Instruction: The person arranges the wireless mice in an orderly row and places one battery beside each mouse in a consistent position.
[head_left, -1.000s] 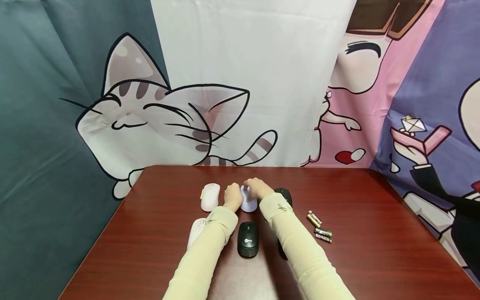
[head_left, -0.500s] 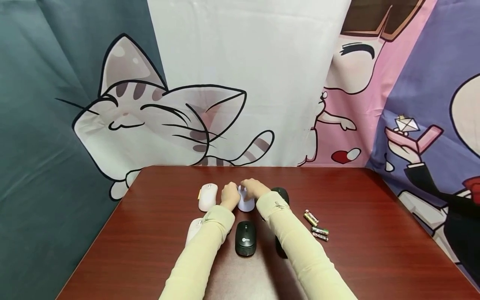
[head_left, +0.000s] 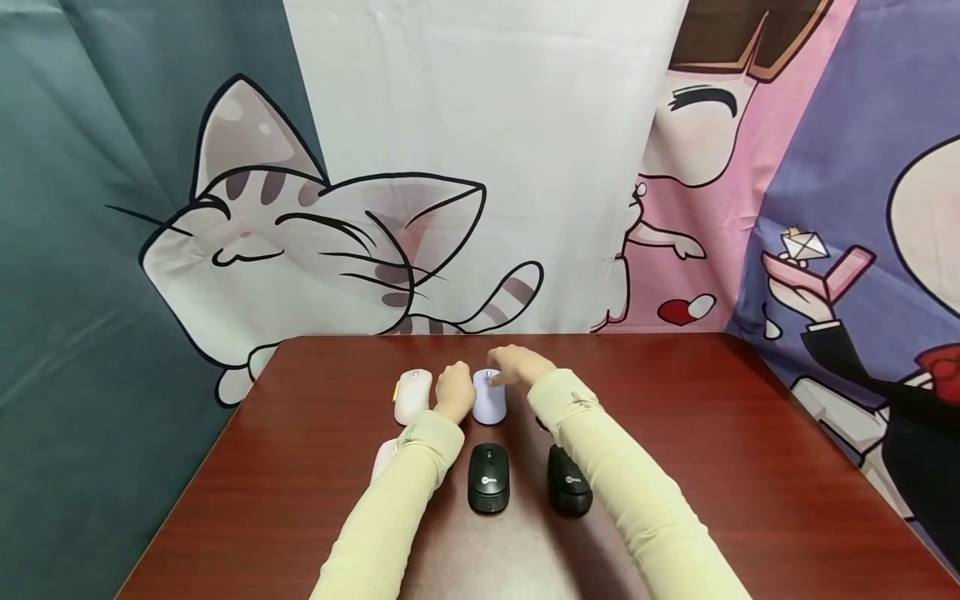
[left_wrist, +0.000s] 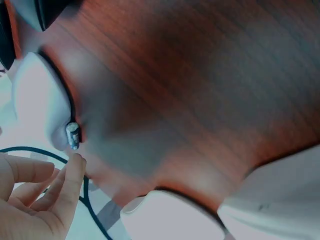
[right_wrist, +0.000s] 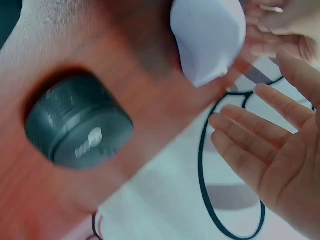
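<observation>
A lavender computer mouse (head_left: 490, 404) lies on the table between my two hands. My left hand (head_left: 454, 390) is just left of it, fingers loosely bent and nothing gripped. A small battery (left_wrist: 73, 135) shows against the mouse's end in the left wrist view, right at the left fingertips. My right hand (head_left: 519, 367) hovers over the mouse's far right side. In the right wrist view its fingers (right_wrist: 245, 137) are spread and nearly straight, holding nothing, apart from the lavender mouse (right_wrist: 210, 40).
Two white mice, one at the back (head_left: 412, 398) and one partly behind the left sleeve (head_left: 385, 458), lie on the left. Two black mice, one central (head_left: 488, 479) and one by the right sleeve (head_left: 570, 483), are nearer. The reddish-brown table (head_left: 247, 508) ends at a printed curtain (head_left: 480, 100).
My right hand has drawn off the lavender mouse, upward and to the right, its fingers opening. The right sleeve now hides the loose batteries and the back black mouse. My left hand barely moves.
</observation>
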